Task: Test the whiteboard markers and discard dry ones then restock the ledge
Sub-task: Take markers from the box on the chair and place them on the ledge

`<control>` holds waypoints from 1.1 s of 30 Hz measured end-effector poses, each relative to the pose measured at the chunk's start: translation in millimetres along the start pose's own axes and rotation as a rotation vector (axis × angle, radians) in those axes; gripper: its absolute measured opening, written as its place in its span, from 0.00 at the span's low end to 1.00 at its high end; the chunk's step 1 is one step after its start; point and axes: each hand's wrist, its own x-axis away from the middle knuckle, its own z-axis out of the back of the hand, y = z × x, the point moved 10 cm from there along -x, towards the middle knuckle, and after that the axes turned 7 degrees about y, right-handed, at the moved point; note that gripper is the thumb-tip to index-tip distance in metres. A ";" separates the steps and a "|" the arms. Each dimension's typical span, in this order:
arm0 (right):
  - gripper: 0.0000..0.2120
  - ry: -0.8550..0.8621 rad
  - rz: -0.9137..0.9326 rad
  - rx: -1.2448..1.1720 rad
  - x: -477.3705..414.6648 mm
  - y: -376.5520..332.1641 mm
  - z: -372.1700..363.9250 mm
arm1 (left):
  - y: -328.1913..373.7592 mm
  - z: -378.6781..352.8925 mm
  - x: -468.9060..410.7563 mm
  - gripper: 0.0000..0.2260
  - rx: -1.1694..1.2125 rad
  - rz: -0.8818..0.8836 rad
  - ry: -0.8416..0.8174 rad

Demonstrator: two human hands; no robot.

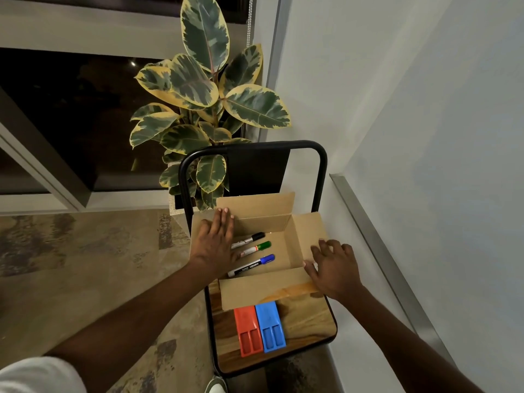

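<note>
Box-opening stage: left hand (214,245) lies flat, fingers straight, pressing the nine o'clock flap of the cardboard box (263,222). The right hand (333,268) is spread on the four o'clock flap, gripping nothing. Three markers (256,248) lie inside. Next, I'd say: lift one out, uncap it.

left arm: bare left forearm (127,316) comes in from the bottom left, stretched out pretty much straight; bit of white sleeve (37,375) peeking in at the corner
left hand: bare left hand (214,242) palm down and flat; fingers straight, held together, pointing away
right arm: bare right forearm (411,341) comes in from the bottom right, angled inward
right hand: bare right hand (334,268) palm down too; fingers fanned out and a little bent, not gripping anything far as I can tell; thumb poking toward the left
spacing: hands well apart; left one reaches farther forward
</note>
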 end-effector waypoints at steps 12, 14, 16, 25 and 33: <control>0.29 0.178 -0.049 -0.102 -28.9 -10.5 25.8 | 0.5 1.1 -1.5 0.38 0.072 0.010 0.023; 0.24 0.244 -0.006 -0.158 -38.7 -26.7 42.2 | 5.8 7.5 -1.2 0.37 0.056 0.000 0.029; 0.21 0.184 0.057 -0.182 -47.8 -49.1 49.2 | 13.9 11.3 0.2 0.36 0.048 -0.013 0.020; 0.23 -0.282 0.036 -0.102 -60.5 -107.4 -5.7 | 55.0 -21.8 3.6 0.33 0.184 -0.071 -0.233; 0.44 -0.487 -0.016 -0.123 -65.7 -106.9 -69.9 | 67.3 -64.9 -14.0 0.40 0.332 -0.046 -0.500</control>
